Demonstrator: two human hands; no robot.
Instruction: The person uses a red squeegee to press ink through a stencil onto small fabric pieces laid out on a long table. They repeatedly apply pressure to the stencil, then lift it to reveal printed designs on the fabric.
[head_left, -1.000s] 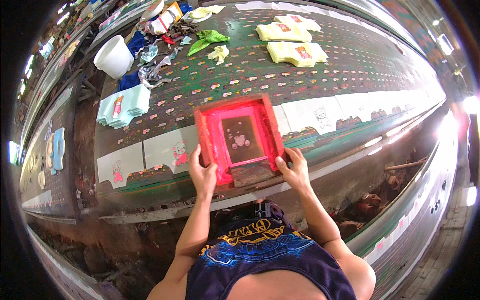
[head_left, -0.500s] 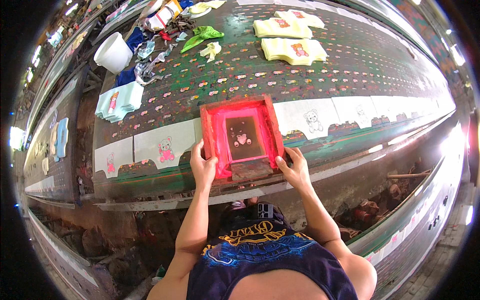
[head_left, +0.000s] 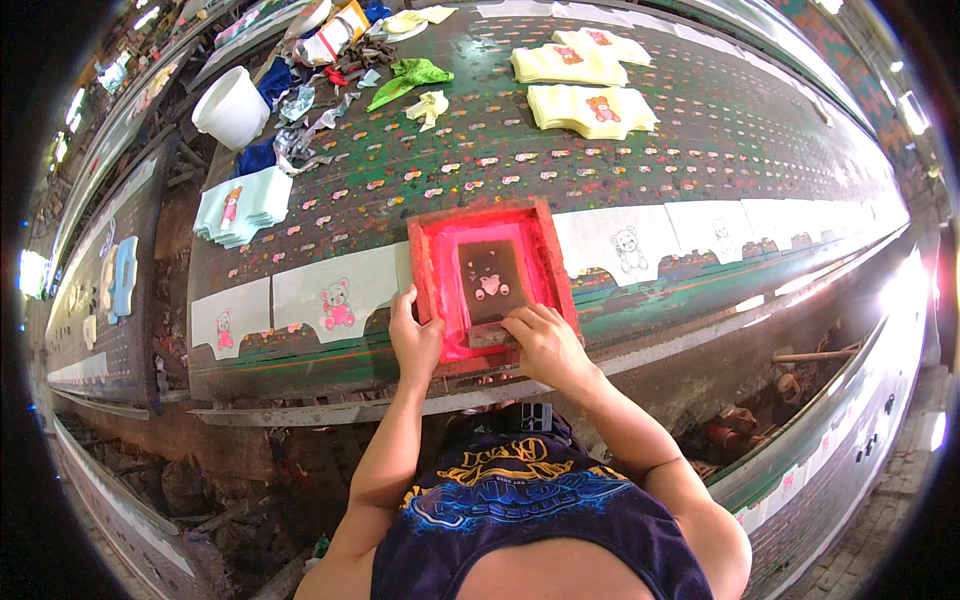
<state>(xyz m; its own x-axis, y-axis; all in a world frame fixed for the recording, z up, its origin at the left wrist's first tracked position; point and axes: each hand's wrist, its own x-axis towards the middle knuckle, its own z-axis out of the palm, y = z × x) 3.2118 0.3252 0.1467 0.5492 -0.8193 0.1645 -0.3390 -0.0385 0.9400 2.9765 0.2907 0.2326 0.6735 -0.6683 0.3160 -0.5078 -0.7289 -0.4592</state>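
Note:
A screen-printing frame (head_left: 558, 270) with red-stained wooden sides and a pink-smeared mesh rests on a row of white fabric pieces along the table's near edge. The mesh shows a small heart-and-paws motif. My left hand (head_left: 414, 342) is closed on the frame's left side near its lower corner. Inside the frame's near end lies a squeegee (head_left: 487, 335), a short flat blade stained pink. My right hand (head_left: 548, 348) pinches its right end, fingertips over the top. Left of the frame is a white fabric piece (head_left: 375, 272) with a pink-filled bear; a white piece (head_left: 590, 230) at right has only the bear's outline.
Stacks of pale yellow pieces (head_left: 565, 108) with bear prints lie farther back. At the left stand a mint-coloured stack (head_left: 262, 198) and a white bucket (head_left: 225, 110), beside rags and a green cloth (head_left: 410, 78). A metal rail (head_left: 310, 415) runs along the table's near edge.
My right hand has left the frame's right side, moved inward and taken hold of the squeegee. My left hand stays on the frame. The view has shifted slightly.

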